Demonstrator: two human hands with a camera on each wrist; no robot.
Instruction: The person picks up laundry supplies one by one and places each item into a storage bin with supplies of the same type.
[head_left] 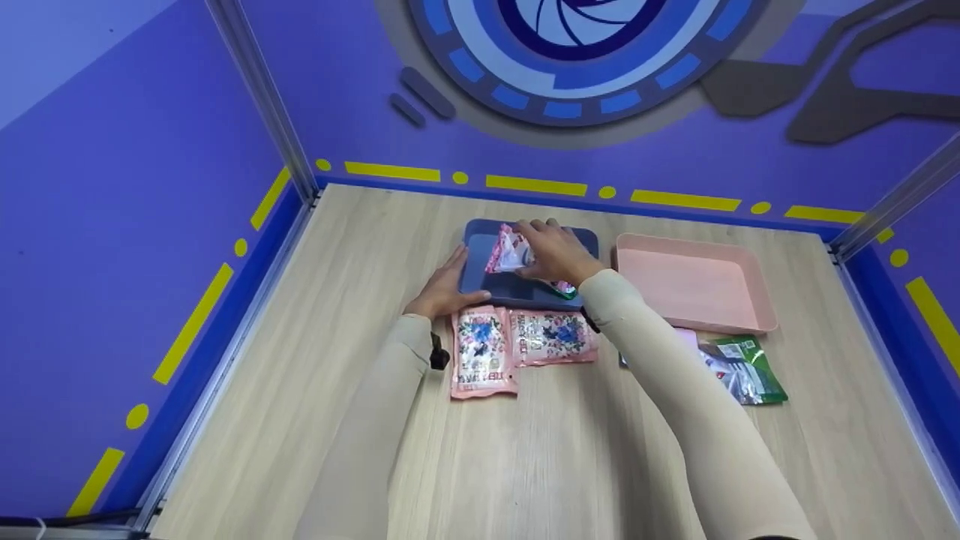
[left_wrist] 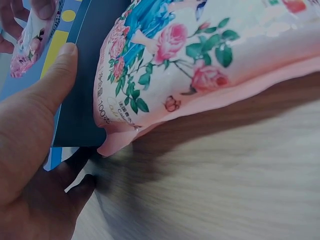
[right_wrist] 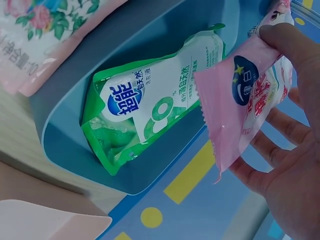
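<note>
My right hand point(head_left: 556, 251) grips a pink and white packet point(head_left: 510, 251) between thumb and fingers, above a dark blue tray point(head_left: 514, 289). In the right wrist view the packet hangs tilted, its crimped end outward. Inside the tray lies a green and white laundry detergent pouch point(right_wrist: 145, 100), largely behind my right hand in the head view. At the tray's near left corner, my left hand point(head_left: 444, 289) touches the walls, thumb along the front and fingers along the left side. Two pink floral packs point(head_left: 484, 352) lie just in front of the tray.
A pink tray point(head_left: 697, 292) stands to the right of the blue one. In front of it, a green and clear pouch point(head_left: 750, 371) lies beside other packets partly hidden by my right forearm. Purple walls point(head_left: 360, 127) bound the wooden table point(head_left: 330, 300).
</note>
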